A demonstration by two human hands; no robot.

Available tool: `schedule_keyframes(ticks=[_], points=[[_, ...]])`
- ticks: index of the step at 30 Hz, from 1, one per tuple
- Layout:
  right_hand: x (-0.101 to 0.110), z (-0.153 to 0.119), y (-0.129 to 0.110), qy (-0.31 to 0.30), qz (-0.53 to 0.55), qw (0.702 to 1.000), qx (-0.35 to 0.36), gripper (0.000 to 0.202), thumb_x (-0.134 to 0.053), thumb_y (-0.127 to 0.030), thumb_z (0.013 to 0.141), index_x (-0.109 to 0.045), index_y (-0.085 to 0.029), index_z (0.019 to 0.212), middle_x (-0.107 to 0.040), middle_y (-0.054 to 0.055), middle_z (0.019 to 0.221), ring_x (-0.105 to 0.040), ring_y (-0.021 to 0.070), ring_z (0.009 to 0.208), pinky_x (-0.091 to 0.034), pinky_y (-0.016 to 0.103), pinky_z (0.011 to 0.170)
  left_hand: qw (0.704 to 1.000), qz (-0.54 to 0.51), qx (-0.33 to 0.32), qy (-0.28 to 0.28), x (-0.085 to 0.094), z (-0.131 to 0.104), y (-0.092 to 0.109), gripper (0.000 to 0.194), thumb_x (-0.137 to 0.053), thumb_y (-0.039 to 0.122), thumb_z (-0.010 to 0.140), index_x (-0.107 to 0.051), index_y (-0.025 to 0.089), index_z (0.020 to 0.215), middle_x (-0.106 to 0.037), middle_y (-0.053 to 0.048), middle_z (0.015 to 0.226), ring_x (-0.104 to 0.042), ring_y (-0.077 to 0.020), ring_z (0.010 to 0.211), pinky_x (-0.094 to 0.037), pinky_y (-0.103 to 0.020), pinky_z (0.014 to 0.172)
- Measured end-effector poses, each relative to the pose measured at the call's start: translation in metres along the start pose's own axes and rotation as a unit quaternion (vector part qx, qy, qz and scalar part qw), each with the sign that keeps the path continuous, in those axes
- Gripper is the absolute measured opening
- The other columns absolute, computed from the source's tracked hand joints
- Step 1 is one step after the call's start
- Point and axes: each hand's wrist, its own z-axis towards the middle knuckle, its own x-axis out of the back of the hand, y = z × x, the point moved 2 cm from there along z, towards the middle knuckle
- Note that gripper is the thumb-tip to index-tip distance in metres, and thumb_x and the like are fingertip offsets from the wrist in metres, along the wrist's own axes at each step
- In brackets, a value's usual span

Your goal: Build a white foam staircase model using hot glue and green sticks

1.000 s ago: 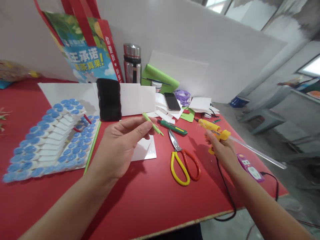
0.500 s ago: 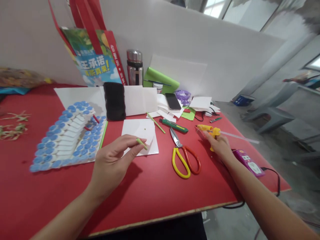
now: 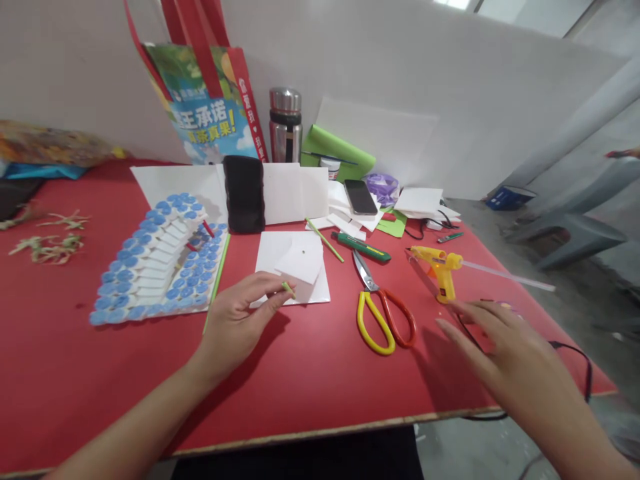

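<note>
Between thumb and fingers, my left hand (image 3: 245,310) pinches a short green stick (image 3: 289,289) above the near edge of some white card pieces (image 3: 303,260). My right hand (image 3: 500,340) is open, fingers apart, just in front of a yellow glue gun (image 3: 441,270) lying on the red table. A clear glue stick (image 3: 507,275) pokes out of the gun's back. Scissors (image 3: 377,307) with one yellow and one red handle lie between my hands. Left of my left hand sits a model (image 3: 155,267) with blue round pieces, white steps and a green strip along its side.
A green utility knife (image 3: 361,247) and a longer green stick (image 3: 325,240) lie beyond the scissors. Farther back are a black case (image 3: 244,195), a phone (image 3: 361,197), a steel flask (image 3: 285,125) and a bag (image 3: 205,103). Dry fibre scraps (image 3: 47,247) lie far left.
My right hand has let go of the glue gun and drawn back toward me, fingers spreading. The left hand keeps its pinch on the short green stick. The view has shifted slightly.
</note>
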Motion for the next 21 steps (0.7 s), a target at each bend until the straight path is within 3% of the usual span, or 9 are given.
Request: schedule_keyframes(ticks=[2, 4, 7, 10, 12, 21], points=[[-0.009, 0.016, -0.043, 0.006, -0.016, 0.996, 0.093, 0.031, -0.062, -0.046, 0.100, -0.069, -0.030, 0.125, -0.073, 0.015, 0.119, -0.069, 0.0403, 0.111, -0.057, 0.063, 0.096, 1.000, 0.006, -0.009, -0.006, -0.002, 0.000, -0.005, 0.010, -0.079, 0.021, 0.086, -0.086, 0.028, 0.087, -0.080, -0.005, 0.097, -0.071, -0.0223, 0.096, -0.054, -0.030, 0.093], [-0.033, 0.042, -0.081, -0.008, 0.017, 0.982, 0.188, 0.028, -0.060, -0.033, 0.102, -0.068, -0.023, 0.127, -0.074, 0.016, 0.120, -0.072, 0.0356, 0.109, -0.061, 0.057, 0.093, 1.000, 0.009, -0.014, -0.006, -0.004, 0.001, -0.009, 0.012, -0.077, 0.020, 0.088, -0.086, 0.028, 0.089, -0.080, -0.006, 0.098, -0.071, -0.0217, 0.097, -0.054, -0.029, 0.092], [-0.080, 0.079, -0.111, -0.040, 0.077, 0.955, 0.283, 0.035, -0.061, -0.020, 0.099, -0.063, -0.016, 0.134, -0.071, 0.020, 0.131, -0.069, 0.0337, 0.121, -0.062, 0.051, 0.097, 1.000, -0.006, 0.001, 0.003, -0.005, 0.001, -0.015, 0.010, -0.078, 0.021, 0.087, -0.086, 0.027, 0.089, -0.079, -0.007, 0.100, -0.071, -0.0226, 0.099, -0.055, -0.029, 0.090], [-0.119, 0.096, -0.116, -0.092, 0.108, 0.944, 0.298, 0.047, -0.062, -0.015, 0.096, -0.057, -0.018, 0.142, -0.063, 0.021, 0.145, -0.061, 0.0341, 0.135, -0.056, 0.053, 0.107, 0.999, -0.021, 0.023, 0.002, -0.006, 0.002, -0.019, 0.010, -0.080, 0.023, 0.085, -0.087, 0.027, 0.091, -0.080, -0.008, 0.102, -0.071, -0.0240, 0.101, -0.057, -0.029, 0.088], [-0.133, 0.096, -0.113, -0.104, 0.128, 0.942, 0.292, 0.053, -0.062, -0.013, 0.093, -0.054, -0.019, 0.145, -0.062, 0.020, 0.146, -0.060, 0.0346, 0.137, -0.055, 0.055, 0.108, 0.999, -0.023, 0.032, -0.003, -0.008, 0.002, -0.021, 0.011, -0.081, 0.022, 0.084, -0.087, 0.027, 0.091, -0.080, -0.008, 0.103, -0.071, -0.0240, 0.101, -0.058, -0.029, 0.088], [-0.145, 0.090, -0.103, -0.067, 0.190, 0.942, 0.269, 0.038, -0.057, -0.019, 0.098, -0.064, -0.019, 0.135, -0.068, 0.017, 0.135, -0.066, 0.0301, 0.127, -0.057, 0.051, 0.106, 0.999, -0.002, 0.024, -0.032, -0.016, 0.004, -0.022, 0.015, -0.078, 0.018, 0.086, -0.088, 0.028, 0.092, -0.081, -0.008, 0.104, -0.072, -0.0220, 0.098, -0.055, -0.028, 0.091]])
